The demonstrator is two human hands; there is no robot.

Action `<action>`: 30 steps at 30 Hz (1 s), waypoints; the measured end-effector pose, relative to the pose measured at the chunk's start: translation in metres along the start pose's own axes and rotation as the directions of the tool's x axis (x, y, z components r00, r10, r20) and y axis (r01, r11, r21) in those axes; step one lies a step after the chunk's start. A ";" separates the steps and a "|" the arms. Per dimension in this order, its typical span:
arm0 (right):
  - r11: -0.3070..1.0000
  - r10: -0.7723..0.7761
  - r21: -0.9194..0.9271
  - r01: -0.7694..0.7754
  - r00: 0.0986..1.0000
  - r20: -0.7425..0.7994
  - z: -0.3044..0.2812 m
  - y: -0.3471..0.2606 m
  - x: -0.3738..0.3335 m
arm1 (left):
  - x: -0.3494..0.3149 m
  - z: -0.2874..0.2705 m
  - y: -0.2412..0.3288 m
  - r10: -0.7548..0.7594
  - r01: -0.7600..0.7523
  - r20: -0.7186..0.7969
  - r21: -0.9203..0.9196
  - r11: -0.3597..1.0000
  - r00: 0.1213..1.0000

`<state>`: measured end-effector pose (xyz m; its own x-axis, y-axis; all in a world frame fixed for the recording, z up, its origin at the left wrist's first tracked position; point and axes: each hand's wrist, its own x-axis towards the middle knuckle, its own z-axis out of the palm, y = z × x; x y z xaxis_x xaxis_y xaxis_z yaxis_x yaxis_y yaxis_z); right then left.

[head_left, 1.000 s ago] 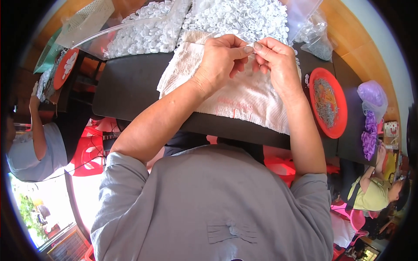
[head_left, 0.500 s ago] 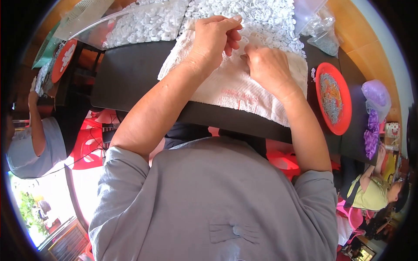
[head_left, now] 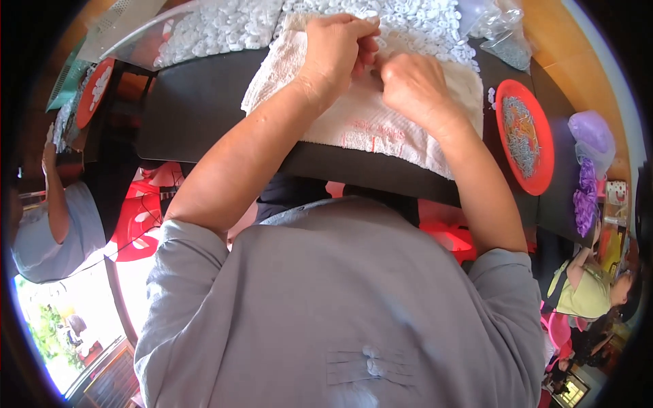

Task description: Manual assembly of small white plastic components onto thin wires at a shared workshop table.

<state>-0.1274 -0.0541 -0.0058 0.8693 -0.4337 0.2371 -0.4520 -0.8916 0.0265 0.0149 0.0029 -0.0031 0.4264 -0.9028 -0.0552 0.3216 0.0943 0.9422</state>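
The left hand is at the upper centre of the frame, its thumb stretched out over loosely curled fingers; whether a small part is pinched there cannot be told. The right hand, just below and to the right of it, is bent almost into a fist with knuckles uppermost, and its fingertips are hidden, so what it grips, if anything, cannot be told either. Both are over a pale towel, with a heap of small white pieces close beyond them at the top edge. Handling parts this small well likely calls for a light pinch with the pads of thumb and forefinger, the wrists kept low and quiet, and the hands kept above the cloth, whose nap should stop a dropped piece from bouncing or rolling. Turning the right hand's knuckles aside would probably give a better sight of its fingertips. The white pieces look like smooth, hard plastic, rounded or oval, many with an opening through them; more lie in a clear bag at upper left, its film shiny and slack. The towel is soft and ribbed, with reddish marks near its lower edge, on a smooth dark table. At right, a glossy red oval-looking plate carries thin grey slivers, perhaps metal, tangled with some orange ones.
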 end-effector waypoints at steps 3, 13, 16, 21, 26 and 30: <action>0.977 0.088 0.202 -0.073 0.994 -0.065 0.009 0.023 0.001 | -0.001 0.005 0.000 0.022 -0.023 0.024 0.074 0.997 0.999; 0.254 0.227 0.939 -0.233 0.958 0.176 -0.041 0.056 -0.008 | -0.015 0.015 0.002 0.126 -0.238 0.320 0.338 0.911 0.939; 0.227 0.211 0.943 -0.245 0.957 0.198 -0.045 0.057 -0.009 | -0.018 0.019 0.006 0.172 -0.267 0.323 0.277 0.923 0.930; 0.177 0.171 0.957 -0.230 0.965 0.200 -0.053 0.050 -0.009 | -0.016 0.017 0.001 0.238 -0.319 0.301 0.256 0.913 0.923; 0.139 0.161 0.962 -0.235 0.964 0.212 -0.048 0.051 -0.010 | -0.022 0.018 0.000 0.339 -0.436 0.336 0.275 0.857 0.879; 0.127 0.156 0.966 -0.223 0.967 0.203 -0.050 0.048 -0.011 | -0.028 0.018 0.002 0.388 -0.481 0.323 0.294 0.826 0.863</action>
<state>-0.1688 -0.0857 0.0411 0.8105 -0.5846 0.0367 -0.0582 -0.1427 -0.9881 -0.0119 0.0207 0.0059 0.2202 -0.8782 0.4246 -0.1886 0.3888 0.9018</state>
